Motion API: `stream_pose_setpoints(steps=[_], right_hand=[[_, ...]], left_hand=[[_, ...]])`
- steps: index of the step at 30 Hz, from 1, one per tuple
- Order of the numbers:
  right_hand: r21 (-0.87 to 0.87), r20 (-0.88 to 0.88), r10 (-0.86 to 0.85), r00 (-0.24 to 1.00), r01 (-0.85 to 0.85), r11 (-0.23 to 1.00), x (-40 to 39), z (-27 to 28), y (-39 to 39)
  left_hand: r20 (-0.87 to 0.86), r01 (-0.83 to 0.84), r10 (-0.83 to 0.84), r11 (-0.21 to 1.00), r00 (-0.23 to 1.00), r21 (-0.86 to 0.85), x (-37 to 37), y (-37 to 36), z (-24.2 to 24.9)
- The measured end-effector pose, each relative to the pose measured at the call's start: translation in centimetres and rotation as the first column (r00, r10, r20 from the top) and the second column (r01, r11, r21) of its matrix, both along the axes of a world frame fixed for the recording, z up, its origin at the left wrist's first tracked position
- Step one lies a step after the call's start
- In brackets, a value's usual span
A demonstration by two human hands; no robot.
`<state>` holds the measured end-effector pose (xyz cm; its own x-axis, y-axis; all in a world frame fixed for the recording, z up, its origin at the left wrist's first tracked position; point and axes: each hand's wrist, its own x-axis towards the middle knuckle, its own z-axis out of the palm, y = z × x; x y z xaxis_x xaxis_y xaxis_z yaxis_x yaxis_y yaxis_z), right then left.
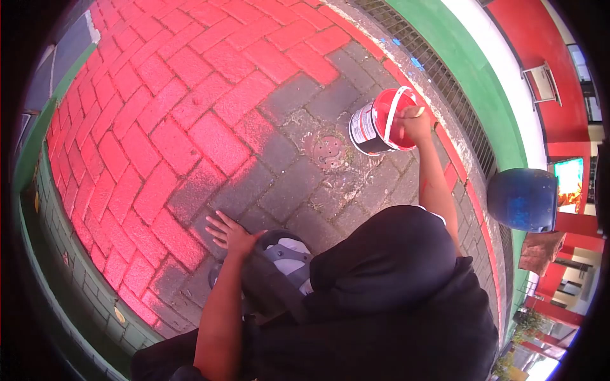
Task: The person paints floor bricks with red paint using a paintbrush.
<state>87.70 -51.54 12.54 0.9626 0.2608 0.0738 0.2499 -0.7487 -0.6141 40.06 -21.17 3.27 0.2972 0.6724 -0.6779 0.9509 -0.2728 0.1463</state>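
Note:
My right hand (416, 125) is closed at the rim and white handle of a paint bucket (372, 129), with the thumb showing on top. Red paint coats the inside of the bucket, which leans over the grey bricks beside a round metal cover (330, 150). My left hand (233, 236) has its fingers spread over the bricks, next to my sandalled foot (289, 254), and holds nothing. Whether its palm touches the ground is unclear. Red-painted bricks (184, 133) lie beyond it.
A drain grate (445, 79) curves along the right beside a green strip (470, 47). A dark blue rounded object (521, 199) is at the right. A low green-edged channel (70, 279) runs along the left. My bent knee is in the middle.

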Motion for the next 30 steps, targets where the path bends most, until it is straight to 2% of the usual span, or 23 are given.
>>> stream_pose_setpoints(steps=[1, 2, 4, 5, 7, 8, 9, 11, 12, 14, 17, 18, 19, 20, 21, 23, 24, 25, 26, 27, 28, 29, 30], right_hand=[[-0.009, 0.146, 0.045, 0.988, -0.044, 0.999, 0.0, -1.1, 0.4], [-0.009, 0.146, 0.046, 0.988, -0.045, 0.999, 0.3, -1.7, 0.6], [-0.135, -0.003, -0.028, 1.000, 0.027, 0.990, 1.0, -2.2, 0.4], [-0.139, -0.003, -0.029, 1.000, 0.029, 0.990, 1.2, -1.8, -0.2], [0.070, -0.123, -0.033, 0.992, 0.042, 0.997, 1.0, 0.2, -1.6], [0.272, -0.260, -0.065, 0.963, 0.138, 0.952, -0.9, 3.2, -1.2], [0.267, -0.262, -0.067, 0.963, 0.138, 0.954, -2.0, 4.5, -1.6], [0.534, -0.376, -0.219, 0.900, 0.404, 0.743, -2.9, 6.1, -2.9], [0.531, -0.376, -0.214, 0.902, 0.399, 0.748, -3.1, 6.4, -3.5], [0.626, -0.441, -0.177, 0.880, 0.443, 0.641, -2.6, 6.0, -5.8], [0.644, -0.522, -0.122, 0.844, 0.483, 0.593, -0.2, 1.8, -11.6], [0.664, -0.564, -0.122, 0.817, 0.536, 0.522, -1.7, 3.7, -9.9], [0.699, -0.598, -0.075, 0.798, 0.565, 0.439, -2.0, 3.3, -10.0], [0.707, -0.626, -0.108, 0.772, 0.621, 0.339, -1.1, 1.3, -12.4], [0.711, -0.619, -0.185, 0.763, 0.645, 0.281, -0.6, -0.3, -13.5], [0.771, -0.611, -0.100, 0.785, 0.619, 0.152, -1.2, -1.2, -14.4], [0.796, -0.595, -0.039, 0.803, 0.595, 0.113, -1.7, -0.9, -13.8], [0.818, -0.574, 0.015, 0.819, 0.572, 0.067, -2.1, -0.4, -13.5], [0.852, -0.522, 0.182, 0.834, 0.521, 0.054, -1.0, -0.5, -15.0], [0.881, -0.453, 0.340, 0.824, 0.471, 0.033, 0.2, -0.1, -15.6], [0.895, -0.412, 0.431, 0.803, 0.445, 0.028, 1.0, 1.6, -14.8], [0.914, -0.213, 0.781, 0.586, 0.402, -0.052, 0.4, 4.6, -12.0], [0.945, -0.258, 0.708, 0.657, 0.324, 0.044, -0.5, 7.6, -8.9]], left_hand=[[-0.005, -0.004, 0.004, 1.000, 1.000, -0.007, 0.0, 0.0, 0.1], [-0.005, -0.005, 0.005, 1.000, 1.000, -0.008, 0.0, 0.1, 0.2], [-0.016, -0.008, 0.008, 1.000, 1.000, -0.020, 0.1, 0.0, 0.3], [-0.017, -0.007, 0.007, 1.000, 1.000, -0.024, 0.1, -0.1, 0.4], [0.002, -0.004, 0.004, 1.000, 1.000, -0.022, 0.0, 0.0, 0.5], [-0.001, -0.004, 0.004, 1.000, 1.000, -0.025, -0.1, 0.1, 0.4], [0.005, 0.001, -0.001, 1.000, 1.000, -0.011, -0.2, 0.0, 0.4], [0.014, 0.001, -0.001, 1.000, 1.000, -0.002, -0.2, -0.1, 0.3], [0.017, 0.005, -0.005, 1.000, 1.000, -0.001, -0.3, -0.1, 0.2], [0.012, -0.009, 0.009, 1.000, 1.000, 0.002, -0.2, -0.1, 0.4], [0.095, 0.002, -0.002, 1.000, 0.995, 0.005, -0.6, -0.1, 1.0], [0.129, 0.011, -0.015, 0.999, 0.992, 0.031, -1.2, -0.1, 0.7], [0.121, 0.039, -0.045, 0.998, 0.992, 0.046, -1.4, -0.1, 1.6], [0.117, 0.078, -0.085, 0.995, 0.989, 0.061, -1.6, -0.1, 2.5], [0.094, 0.027, -0.034, 0.997, 0.995, 0.076, -2.4, -0.3, 2.3], [0.250, 0.210, -0.275, 0.943, 0.928, 0.257, -4.2, -1.2, 0.7], [0.234, 0.180, -0.244, 0.948, 0.941, 0.264, -4.7, -1.1, 1.0], [0.297, 0.217, -0.307, 0.929, 0.904, 0.300, -5.0, -0.9, 1.6], [0.356, 0.256, -0.373, 0.907, 0.857, 0.334, -5.5, -0.6, 2.2], [0.349, 0.241, -0.355, 0.913, 0.867, 0.329, -5.9, 0.7, 3.3], [0.311, 0.416, -0.480, 0.874, 0.821, 0.251, -6.1, 3.5, 5.0], [0.289, 0.576, -0.598, 0.800, 0.747, 0.167, -6.5, 6.6, 6.1], [0.303, 0.639, -0.687, 0.726, 0.661, 0.253, -7.9, 10.1, 6.8]])
